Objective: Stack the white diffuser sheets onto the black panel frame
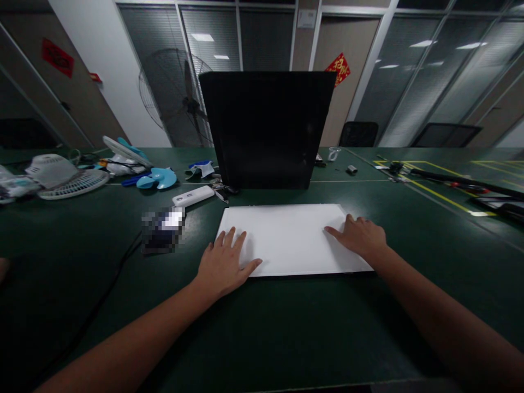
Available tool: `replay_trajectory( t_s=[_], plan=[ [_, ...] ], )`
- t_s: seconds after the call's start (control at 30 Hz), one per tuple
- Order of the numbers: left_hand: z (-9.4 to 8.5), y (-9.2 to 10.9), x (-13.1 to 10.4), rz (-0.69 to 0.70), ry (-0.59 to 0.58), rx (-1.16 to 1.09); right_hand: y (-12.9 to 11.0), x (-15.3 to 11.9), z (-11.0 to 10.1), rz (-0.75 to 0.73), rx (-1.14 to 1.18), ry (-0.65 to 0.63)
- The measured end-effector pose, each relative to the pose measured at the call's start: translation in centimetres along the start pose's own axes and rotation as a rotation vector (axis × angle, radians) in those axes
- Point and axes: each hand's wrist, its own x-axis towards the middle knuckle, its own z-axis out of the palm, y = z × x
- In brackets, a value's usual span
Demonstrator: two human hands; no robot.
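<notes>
A flat white panel with a thin dark edge lies on the dark green table. My left hand rests on its left front corner, fingers spread and thumb pointing right. On the panel's right side lies my right hand, its thumb stretched inward over the white surface and its fingers toward the right edge. Neither hand is closed around anything. Just behind the panel stands a large black panel, upright.
Left of the white panel are a white power strip, a blurred-out device with a black cable, a light blue fan blade and white fan parts. Black rods lie at the right. A small metal piece sits behind.
</notes>
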Motion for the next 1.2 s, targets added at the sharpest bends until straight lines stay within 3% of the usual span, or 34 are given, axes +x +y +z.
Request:
replay_trajectory(
  t_s=[0.13, 0.47, 0.97, 1.2],
  plan=[
    [0.0, 0.1, 0.0, -0.001, -0.006, 0.004, -0.4, -0.5, 0.2, -0.040, 0.004, 0.074],
    [-0.3, 0.3, 0.0, 0.024, -0.020, 0.051, -1.1, -1.1, -0.6, -0.043, -0.048, 0.030],
    [-0.3, 0.3, 0.0, 0.029, -0.044, 0.105, -0.5, 0.0, -0.4, -0.010, -0.076, -0.024],
    [-0.4, 0.5, 0.0, 0.071, -0.047, 0.153, 1.1, 1.7, 0.0, 0.044, 0.072, -0.038]
  ],
)
